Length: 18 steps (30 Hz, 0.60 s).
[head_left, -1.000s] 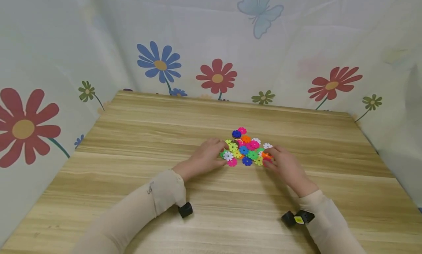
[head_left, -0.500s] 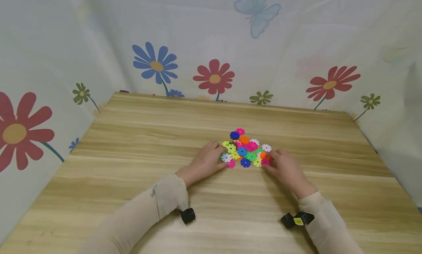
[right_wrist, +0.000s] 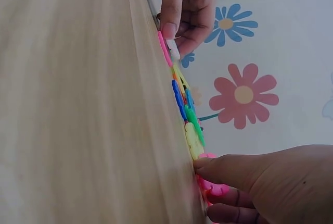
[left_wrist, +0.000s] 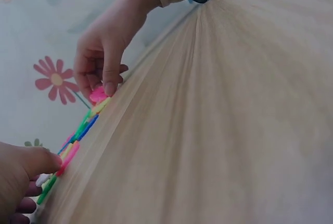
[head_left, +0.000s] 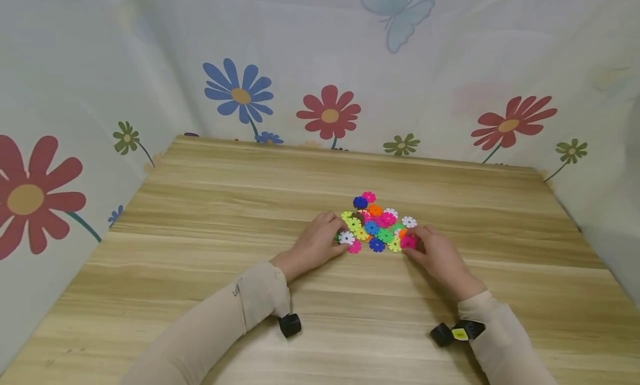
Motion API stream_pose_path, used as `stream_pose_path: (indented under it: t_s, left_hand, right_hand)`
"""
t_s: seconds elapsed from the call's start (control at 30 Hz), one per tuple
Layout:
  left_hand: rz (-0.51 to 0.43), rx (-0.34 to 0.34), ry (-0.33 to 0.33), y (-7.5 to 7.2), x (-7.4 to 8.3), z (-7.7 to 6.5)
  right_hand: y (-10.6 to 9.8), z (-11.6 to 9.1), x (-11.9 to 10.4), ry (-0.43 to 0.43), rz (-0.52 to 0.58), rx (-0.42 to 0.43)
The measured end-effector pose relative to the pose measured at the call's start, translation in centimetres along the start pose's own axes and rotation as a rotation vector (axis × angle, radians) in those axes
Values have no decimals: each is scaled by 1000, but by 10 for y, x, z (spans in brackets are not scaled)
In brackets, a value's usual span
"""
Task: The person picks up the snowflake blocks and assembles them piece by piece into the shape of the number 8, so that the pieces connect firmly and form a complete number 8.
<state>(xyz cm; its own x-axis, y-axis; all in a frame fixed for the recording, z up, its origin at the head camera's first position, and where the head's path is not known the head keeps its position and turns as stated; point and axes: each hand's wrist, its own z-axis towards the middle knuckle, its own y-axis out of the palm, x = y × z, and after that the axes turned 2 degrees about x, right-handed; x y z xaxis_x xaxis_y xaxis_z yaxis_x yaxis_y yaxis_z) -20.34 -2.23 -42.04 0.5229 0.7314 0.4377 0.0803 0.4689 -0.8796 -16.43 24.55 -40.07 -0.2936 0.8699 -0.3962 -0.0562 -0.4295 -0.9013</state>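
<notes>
A pile of notched plastic snowflake discs in bright colours lies on the wooden table (head_left: 280, 190). At its left edge my left hand (head_left: 316, 244) has a white snowflake disc (head_left: 346, 238) between thumb and fingers. A pink disc (left_wrist: 68, 157) lies beside that thumb, with a green one (left_wrist: 46, 190) lower down. My right hand (head_left: 442, 257) pinches another pink snowflake disc (head_left: 408, 241) at the pile's right edge; in the right wrist view this pink disc (right_wrist: 213, 186) stands tilted, partly behind the thumb. Orange, yellow, blue (head_left: 377, 244) and green (head_left: 385, 235) discs overlap between the hands.
A dark blue disc (head_left: 360, 202) and a pink one (head_left: 369, 197) lie at the pile's far side, a white one (head_left: 409, 222) at its right. Black cameras (head_left: 290, 325) hang at both wrists. A flower-printed curtain (head_left: 280, 29) stands behind the table.
The right fingers have drawn back a little from the orange disc, and the pink disc in them now shows more fully. The left hand stays at the pile's left edge, fingers closer on the white disc.
</notes>
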Motion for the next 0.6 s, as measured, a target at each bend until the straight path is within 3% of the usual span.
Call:
stream_pose_path:
  t_s: [0.33, 0.6]
  left_hand:
    - [3, 54, 45, 1, -1, -1]
    - [-6, 98, 134, -1, 2, -5]
  right_hand:
    - [-1, 1, 2, 37, 53, -16]
    - [0, 0, -2, 38, 110, 16]
